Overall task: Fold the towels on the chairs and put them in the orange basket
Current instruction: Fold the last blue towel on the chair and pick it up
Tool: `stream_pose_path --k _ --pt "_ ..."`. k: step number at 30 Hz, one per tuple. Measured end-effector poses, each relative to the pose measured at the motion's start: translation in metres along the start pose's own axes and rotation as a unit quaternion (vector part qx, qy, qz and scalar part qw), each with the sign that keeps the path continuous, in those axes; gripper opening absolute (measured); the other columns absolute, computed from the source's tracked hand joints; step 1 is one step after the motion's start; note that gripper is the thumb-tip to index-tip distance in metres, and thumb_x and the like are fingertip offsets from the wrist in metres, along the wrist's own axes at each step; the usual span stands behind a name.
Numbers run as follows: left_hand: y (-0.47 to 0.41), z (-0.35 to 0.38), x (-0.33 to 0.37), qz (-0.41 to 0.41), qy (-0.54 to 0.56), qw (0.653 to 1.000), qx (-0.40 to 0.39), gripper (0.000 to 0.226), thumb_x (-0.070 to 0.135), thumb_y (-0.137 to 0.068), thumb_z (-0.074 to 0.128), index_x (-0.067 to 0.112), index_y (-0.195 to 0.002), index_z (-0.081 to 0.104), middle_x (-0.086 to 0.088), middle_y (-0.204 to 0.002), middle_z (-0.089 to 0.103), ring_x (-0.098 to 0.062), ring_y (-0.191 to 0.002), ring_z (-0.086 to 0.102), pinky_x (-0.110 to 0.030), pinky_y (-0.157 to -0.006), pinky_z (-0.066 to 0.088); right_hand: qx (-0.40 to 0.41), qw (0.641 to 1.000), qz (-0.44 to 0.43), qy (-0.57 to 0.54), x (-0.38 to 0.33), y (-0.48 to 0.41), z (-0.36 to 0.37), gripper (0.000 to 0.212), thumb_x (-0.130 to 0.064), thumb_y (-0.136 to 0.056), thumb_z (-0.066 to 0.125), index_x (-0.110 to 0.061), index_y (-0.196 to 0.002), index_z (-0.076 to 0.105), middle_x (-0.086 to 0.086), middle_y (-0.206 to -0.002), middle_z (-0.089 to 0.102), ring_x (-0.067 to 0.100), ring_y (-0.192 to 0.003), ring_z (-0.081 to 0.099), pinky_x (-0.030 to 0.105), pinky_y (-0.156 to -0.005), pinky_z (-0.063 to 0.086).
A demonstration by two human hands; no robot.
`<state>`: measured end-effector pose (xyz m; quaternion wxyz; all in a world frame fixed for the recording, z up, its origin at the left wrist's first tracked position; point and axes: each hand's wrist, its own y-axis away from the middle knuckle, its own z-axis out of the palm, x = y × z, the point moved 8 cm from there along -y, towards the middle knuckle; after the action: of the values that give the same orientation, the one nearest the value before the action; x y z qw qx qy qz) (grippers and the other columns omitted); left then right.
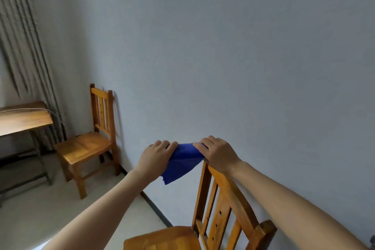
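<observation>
In the head view we grip the top edge of the towel (181,163) with left hand (157,156) and right hand (218,153), both curled over it, just above the near chair (223,209), near the wall (243,67). Open floor (30,209) lies leftward, up to a far chair (87,144) and a table (24,119) cut by the frame. The cloth hides our fingertips; the near seat is cut off.
</observation>
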<state>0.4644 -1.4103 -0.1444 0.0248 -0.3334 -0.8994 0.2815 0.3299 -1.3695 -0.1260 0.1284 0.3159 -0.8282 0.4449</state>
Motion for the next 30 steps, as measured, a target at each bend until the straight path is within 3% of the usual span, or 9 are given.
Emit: stream_pose_path --k 2,4,7,9,11,14,23,27,30 --pt "0.020 -0.003 0.002 -0.039 0.007 0.999 -0.015 0.045 0.012 -0.064 0.079 0.016 -0.105 0.059 -0.001 -0.083 0.067 -0.020 -0.067 0.064 -0.031 -0.053 0.055 0.005 0.999 -0.026 -0.033 -0.012 0.001 0.005 0.040 -0.016 -0.063 0.082 -0.011 -0.100 0.066 0.006 -0.081 0.069 0.019 -0.065 0.066 0.025 -0.054 0.057" --pt "0.043 -0.010 0.004 -0.084 0.012 0.996 -0.039 0.039 0.012 -0.082 0.063 0.014 -0.120 0.053 -0.005 -0.102 0.065 -0.025 -0.088 0.063 -0.037 -0.074 0.054 0.013 0.996 -0.052 -0.066 -0.028 0.000 0.011 0.043 -0.015 -0.065 0.081 -0.012 -0.103 0.060 0.005 -0.080 0.068 0.018 -0.063 0.064 0.024 -0.051 0.056" --pt "0.089 -0.019 -0.006 -0.163 -0.002 0.985 -0.058 0.042 0.016 -0.089 0.055 0.019 -0.130 0.044 -0.002 -0.117 0.059 -0.020 -0.103 0.057 -0.032 -0.089 0.048 0.028 0.984 -0.093 -0.149 -0.064 -0.010 0.017 0.049 -0.013 -0.067 0.078 -0.014 -0.105 0.048 0.006 -0.078 0.066 0.017 -0.061 0.062 0.026 -0.050 0.055" --pt "0.127 -0.032 -0.012 -0.197 -0.015 0.978 -0.068 0.046 0.017 -0.082 0.065 0.022 -0.124 0.046 0.000 -0.109 0.063 -0.016 -0.094 0.061 -0.030 -0.081 0.051 0.047 0.971 -0.121 -0.203 -0.097 -0.021 0.015 0.048 -0.015 -0.067 0.078 -0.015 -0.105 0.048 0.006 -0.077 0.066 0.017 -0.060 0.061 0.026 -0.050 0.054" --pt "0.164 -0.045 -0.019 -0.218 -0.044 0.973 -0.064 0.060 0.018 -0.061 0.082 0.025 -0.109 0.047 0.005 -0.087 0.068 -0.010 -0.070 0.064 -0.022 -0.060 0.053 0.067 0.956 -0.154 -0.239 -0.133 -0.033 0.010 0.047 -0.016 -0.067 0.078 -0.015 -0.103 0.049 0.005 -0.075 0.066 0.016 -0.058 0.060 0.023 -0.049 0.053" --pt "0.219 -0.070 -0.029 -0.263 -0.117 0.955 -0.072 0.070 0.016 -0.040 0.088 0.024 -0.096 0.047 0.009 -0.069 0.065 -0.008 -0.051 0.059 -0.017 -0.042 0.044 0.088 0.936 -0.189 -0.284 -0.187 -0.049 0.001 0.047 -0.017 -0.068 0.078 -0.015 -0.104 0.048 0.003 -0.077 0.066 0.014 -0.060 0.060 0.023 -0.050 0.053" --pt "0.391 -0.158 -0.046 -0.411 -0.214 0.882 -0.082 0.075 0.010 -0.034 0.086 0.021 -0.096 0.046 0.006 -0.063 0.063 -0.014 -0.046 0.057 -0.018 -0.037 0.043 0.136 0.871 -0.303 -0.362 -0.361 -0.104 -0.055 0.043 -0.016 -0.064 0.078 -0.015 -0.102 0.057 0.001 -0.080 0.065 0.016 -0.063 0.059 0.028 -0.050 0.052" --pt "0.465 -0.201 -0.055 -0.470 -0.241 0.845 -0.083 0.076 0.009 -0.034 0.085 0.020 -0.098 0.045 0.003 -0.064 0.064 -0.018 -0.048 0.059 -0.020 -0.037 0.045 0.182 0.835 -0.338 -0.395 -0.430 -0.130 -0.097 0.047 -0.017 -0.060 0.078 -0.016 -0.100 0.053 -0.001 -0.075 0.063 0.017 -0.059 0.058 0.024 -0.048 0.047" --pt "0.517 -0.232 -0.061 -0.490 -0.264 0.826 -0.087 0.078 0.010 -0.033 0.085 0.020 -0.099 0.045 0.003 -0.066 0.064 -0.018 -0.051 0.061 -0.021 -0.038 0.047 0.200 0.812 -0.357 -0.416 -0.479 -0.146 -0.128 0.042 -0.018 -0.057 0.078 -0.016 -0.097 0.062 -0.001 -0.074 0.063 0.017 -0.058 0.058 0.022 -0.047 0.046"
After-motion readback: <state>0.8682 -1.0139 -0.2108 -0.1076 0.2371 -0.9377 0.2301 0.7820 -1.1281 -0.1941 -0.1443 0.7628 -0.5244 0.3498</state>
